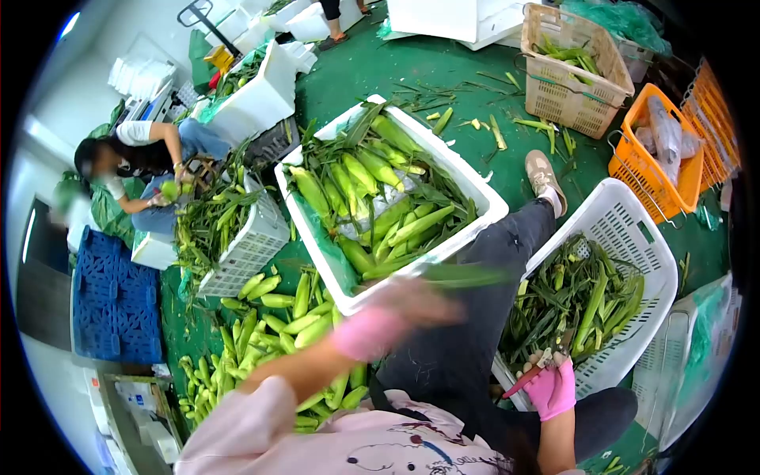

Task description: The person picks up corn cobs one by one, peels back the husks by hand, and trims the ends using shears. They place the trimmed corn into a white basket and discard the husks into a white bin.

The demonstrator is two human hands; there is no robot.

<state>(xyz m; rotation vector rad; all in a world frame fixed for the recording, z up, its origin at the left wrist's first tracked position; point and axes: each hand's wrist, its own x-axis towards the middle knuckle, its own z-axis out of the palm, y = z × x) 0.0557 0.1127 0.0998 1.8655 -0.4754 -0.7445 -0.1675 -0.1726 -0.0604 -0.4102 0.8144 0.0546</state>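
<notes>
My left hand (404, 314), in a pink glove, is smeared by motion over the near edge of the white foam box (467, 226). A blurred long green piece (463, 275) lies just beyond its fingers; I cannot tell whether they grip it. In the box are green ears of corn (360, 174) in their husks, with leaves and a clear plastic bag. My right hand (548, 386), in a pink glove with pale fingertips, is closed around a red-handled knife (522, 381). It rests at the near edge of a white slotted basket (621, 214) holding loose husks and leaves (570, 293).
A heap of corn ears (261, 332) covers the floor at left. Across from me another person (150, 150) sits behind a leaf-filled crate (257, 237). Beige (570, 91) and orange (645, 174) baskets stand at upper right; a blue pallet (117, 301) at far left.
</notes>
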